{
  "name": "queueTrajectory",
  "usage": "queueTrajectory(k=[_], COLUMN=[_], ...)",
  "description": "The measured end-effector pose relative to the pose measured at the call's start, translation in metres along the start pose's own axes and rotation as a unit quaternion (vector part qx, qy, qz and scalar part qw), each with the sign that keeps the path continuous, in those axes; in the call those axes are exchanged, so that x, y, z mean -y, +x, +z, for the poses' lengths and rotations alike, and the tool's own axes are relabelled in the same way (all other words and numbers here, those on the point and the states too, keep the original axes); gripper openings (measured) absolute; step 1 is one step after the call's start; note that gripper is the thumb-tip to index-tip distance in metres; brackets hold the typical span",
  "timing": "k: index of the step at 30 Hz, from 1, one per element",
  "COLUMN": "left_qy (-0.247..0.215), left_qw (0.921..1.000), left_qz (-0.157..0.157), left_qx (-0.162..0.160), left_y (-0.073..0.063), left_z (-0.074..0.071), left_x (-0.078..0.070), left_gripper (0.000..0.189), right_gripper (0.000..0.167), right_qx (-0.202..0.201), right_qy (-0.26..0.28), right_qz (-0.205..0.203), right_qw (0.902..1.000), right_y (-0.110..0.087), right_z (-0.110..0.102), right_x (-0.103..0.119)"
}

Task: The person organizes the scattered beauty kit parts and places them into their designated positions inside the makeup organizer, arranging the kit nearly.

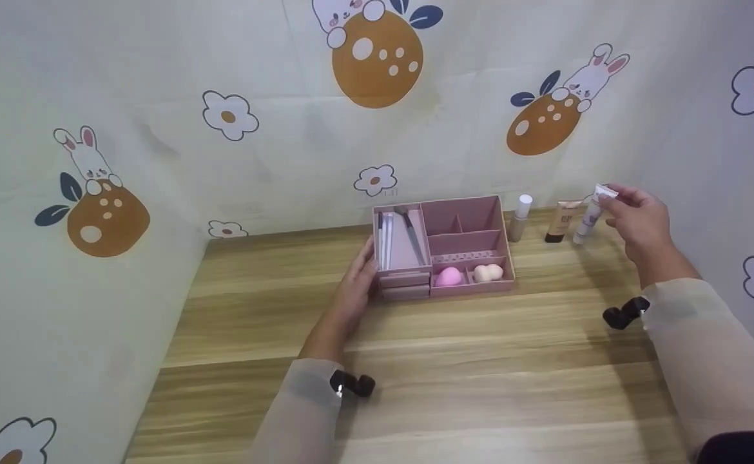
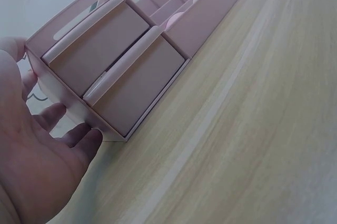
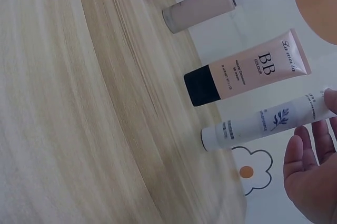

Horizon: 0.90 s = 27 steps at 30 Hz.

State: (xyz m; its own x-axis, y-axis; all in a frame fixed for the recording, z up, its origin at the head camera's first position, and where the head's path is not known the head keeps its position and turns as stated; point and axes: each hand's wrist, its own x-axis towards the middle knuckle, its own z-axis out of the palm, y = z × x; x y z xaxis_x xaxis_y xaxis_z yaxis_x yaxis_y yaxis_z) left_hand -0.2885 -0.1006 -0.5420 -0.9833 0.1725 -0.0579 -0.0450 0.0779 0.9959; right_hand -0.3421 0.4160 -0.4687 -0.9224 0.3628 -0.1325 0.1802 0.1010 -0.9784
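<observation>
Pink walls make up the box, which sits on the wood-grain table; take it as the centre of a dial, seen from the head. At nine o'clock in it is a long slot with a brush and slim sticks; between seven and eight come two drawers, both closed. At six lies a pink sponge, at four a beige sponge.

The left hand meets the box from between eight and nine o'clock, fingertips touching the side wall without wrapping round it. Its fingers are relaxed — how hard they press, I cannot tell.

Out between two and three o'clock, the right hand pinches the white tube near its flat end. The tube is cap down, its top tipped toward one o'clock; whether the cap meets the table, I cannot tell.

Just beside it, toward nine o'clock, the BB tube stands on its black cap. Nearer the box, at two o'clock, the bottle stands upright, white cap on.

Pale sleeves cover both arms. At twelve o'clock rises a backdrop printed with rabbits, orange fruit and flowers.
</observation>
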Motion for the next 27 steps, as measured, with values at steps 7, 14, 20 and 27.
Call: queueTrajectory(k=[7,14,20,27], left_qy=[-0.015,-0.025,-0.024,-0.024], left_qw=[0.9999,0.9997,0.9997,0.9997], left_qz=[0.001,-0.006,-0.007,0.002], left_qx=[0.001,0.001,0.003,0.010], left_y=[0.001,0.001,0.002,0.002], left_z=[0.001,0.001,0.001,0.001], left_x=[-0.001,-0.001,-0.001,-0.001], left_gripper=[0.064,0.057,0.059,0.061], right_gripper=[0.051,0.046,0.047,0.044], right_qx=[-0.002,-0.011,-0.009,-0.007], right_qy=[-0.015,0.007,0.002,-0.029], right_qz=[-0.003,-0.003,-0.012,-0.038], right_qw=[0.9999,0.9999,0.9999,0.9988], right_y=[-0.002,-0.006,-0.012,-0.023], right_z=[-0.001,-0.004,-0.005,-0.001], right_x=[-0.003,-0.002,0.000,0.000])
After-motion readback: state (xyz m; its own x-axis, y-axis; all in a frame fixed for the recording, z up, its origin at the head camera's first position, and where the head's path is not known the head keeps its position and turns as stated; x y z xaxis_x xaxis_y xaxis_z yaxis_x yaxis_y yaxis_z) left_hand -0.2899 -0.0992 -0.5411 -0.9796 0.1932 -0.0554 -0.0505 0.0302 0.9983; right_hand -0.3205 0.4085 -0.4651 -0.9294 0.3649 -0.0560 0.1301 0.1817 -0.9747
